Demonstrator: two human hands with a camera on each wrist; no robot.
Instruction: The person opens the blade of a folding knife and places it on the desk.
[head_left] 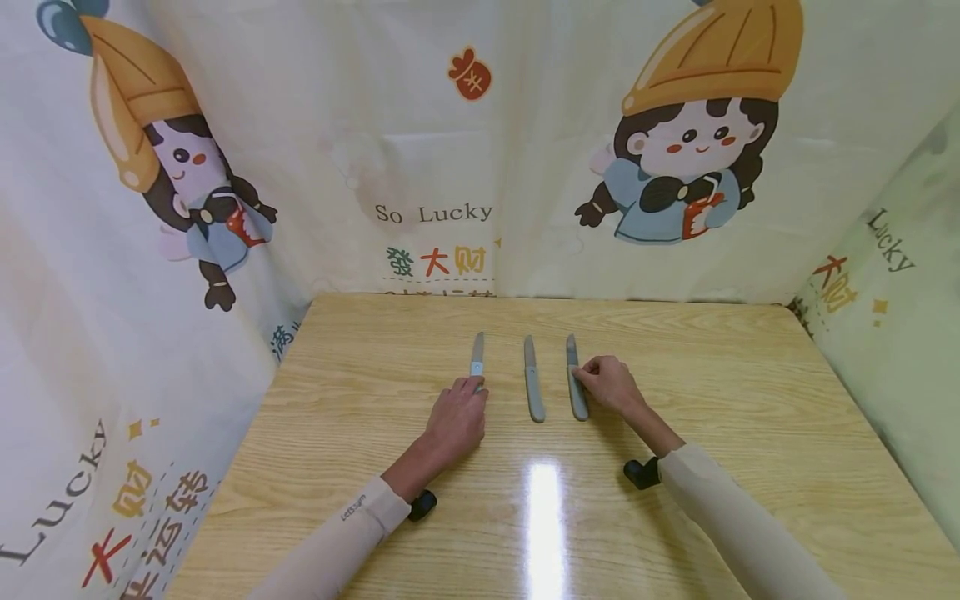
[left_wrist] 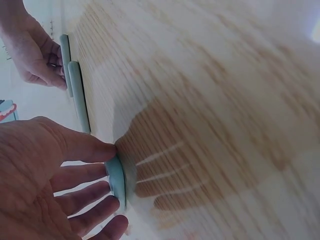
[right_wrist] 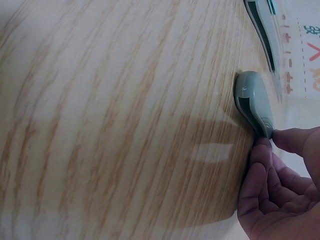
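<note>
Three folding knives with pale grey-green handles lie side by side on the wooden table, blades out and pointing away. At the left knife (head_left: 478, 348), my left hand (head_left: 457, 417) holds the handle (left_wrist: 117, 177) between thumb and fingers, covering much of it in the head view. The middle knife (head_left: 534, 392) lies untouched between my hands. My right hand (head_left: 611, 383) pinches the right knife (head_left: 579, 404) near where blade meets handle. In the right wrist view its rounded handle end (right_wrist: 254, 92) shows a dark slot.
The wooden table (head_left: 697, 375) reaches back to a printed curtain (head_left: 540, 167), which also hangs along both sides. Bright glare (head_left: 545, 533) lies on the tabletop near the front. A black wrist device (head_left: 642, 473) sits below the right sleeve.
</note>
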